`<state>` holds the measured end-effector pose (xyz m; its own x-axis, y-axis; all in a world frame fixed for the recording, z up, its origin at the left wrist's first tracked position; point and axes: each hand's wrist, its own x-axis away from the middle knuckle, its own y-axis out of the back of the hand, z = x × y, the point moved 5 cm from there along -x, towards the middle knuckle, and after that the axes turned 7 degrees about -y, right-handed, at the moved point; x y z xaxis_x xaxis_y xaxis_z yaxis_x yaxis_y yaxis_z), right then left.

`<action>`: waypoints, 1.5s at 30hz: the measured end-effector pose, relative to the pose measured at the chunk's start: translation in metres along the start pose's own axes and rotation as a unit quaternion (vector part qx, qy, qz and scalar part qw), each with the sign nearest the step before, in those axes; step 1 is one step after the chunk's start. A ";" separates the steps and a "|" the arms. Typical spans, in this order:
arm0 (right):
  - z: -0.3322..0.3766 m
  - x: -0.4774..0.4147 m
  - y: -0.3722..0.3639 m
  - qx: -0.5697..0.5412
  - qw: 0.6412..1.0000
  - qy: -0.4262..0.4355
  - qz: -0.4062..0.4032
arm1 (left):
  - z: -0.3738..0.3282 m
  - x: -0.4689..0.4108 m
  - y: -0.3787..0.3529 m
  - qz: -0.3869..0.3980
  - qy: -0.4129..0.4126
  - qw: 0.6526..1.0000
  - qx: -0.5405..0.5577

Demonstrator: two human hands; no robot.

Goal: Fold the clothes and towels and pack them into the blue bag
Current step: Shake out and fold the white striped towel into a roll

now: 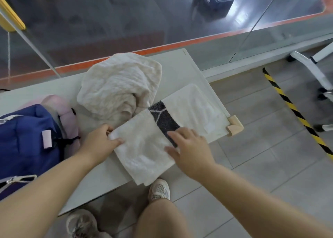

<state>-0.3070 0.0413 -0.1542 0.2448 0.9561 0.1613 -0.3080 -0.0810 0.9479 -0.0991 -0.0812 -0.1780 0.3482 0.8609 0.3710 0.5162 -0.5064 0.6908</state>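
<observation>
Now I have the white towel (144, 147) laid flat on the tabletop (100, 180) in front of me, its near corner hanging just past the front edge. A dark speckled band (163, 120) crosses it. My left hand (100, 144) pinches the towel's left corner, thumb on top and the other fingers (108, 129) curled under the edge. My right hand (191, 153) lies palm-down on the towel at the near end of the band, its fingers (177, 134) straight and spread apart, gripping nothing.

Beyond the band, more white towelling (194, 104) runs toward the tabletop's right corner; I cannot tell whether it is the same towel or a second one. A pale corner guard (234, 125) caps that corner, just right of it.

Behind the towel and touching its far edge sits a crumpled cream cloth (117, 86). Left of the towel, past my left wrist, stands the blue bag (27, 138), with something soft and pink (66, 111) bulging against the side nearest the towel. Below the towel's overhanging corner my shoe (159, 190) shows on the tiled floor (261, 156).
</observation>
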 end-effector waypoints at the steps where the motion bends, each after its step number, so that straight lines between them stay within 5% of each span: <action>1: 0.005 0.009 -0.009 0.026 0.999 -0.005 0.037 | -0.001 0.004 -0.005 0.013 0.006 1.000 0.006; 4: -0.004 0.018 -0.029 0.089 0.986 -0.047 0.135 | -0.001 0.015 -0.022 0.059 0.033 0.997 0.043; 11: -0.045 0.005 -0.022 0.166 0.966 -0.058 0.192 | -0.023 0.043 -0.056 0.134 0.109 0.943 0.285; 13: -0.043 0.008 -0.018 0.180 0.966 -0.053 0.180 | -0.023 0.042 -0.054 0.113 0.089 0.961 0.238; 15: -0.034 0.017 -0.022 0.169 0.976 -0.014 0.139 | -0.017 0.039 -0.048 0.096 0.026 0.993 0.063; 18: -0.017 0.036 -0.035 0.162 0.979 0.095 0.079 | -0.011 0.037 -0.040 0.013 -0.128 0.983 -0.135; 21: -0.018 0.047 -0.054 0.184 0.973 0.111 0.090 | -0.020 0.044 -0.048 -0.065 -0.435 0.860 -0.260; 24: -0.020 0.049 -0.059 0.189 0.974 0.096 0.077 | -0.019 0.048 -0.067 0.016 -0.554 0.782 -0.286; 26: -0.019 0.050 -0.061 0.190 0.975 0.092 0.071 | -0.018 0.045 -0.073 0.061 -0.541 0.788 -0.288; 39: -0.009 0.053 -0.064 0.194 0.975 0.089 0.059 | -0.016 0.061 -0.086 -0.003 -0.522 0.779 -0.349; 45: -0.008 0.059 -0.053 0.162 0.979 0.040 0.119 | -0.048 0.063 -0.069 -0.001 -0.493 0.825 -0.277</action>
<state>-0.2832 0.1046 -0.1973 0.1258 0.9170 0.3785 -0.0359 -0.3771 0.9255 -0.1504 0.0100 -0.1724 0.9559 0.2647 -0.1270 0.1756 -0.1689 0.9699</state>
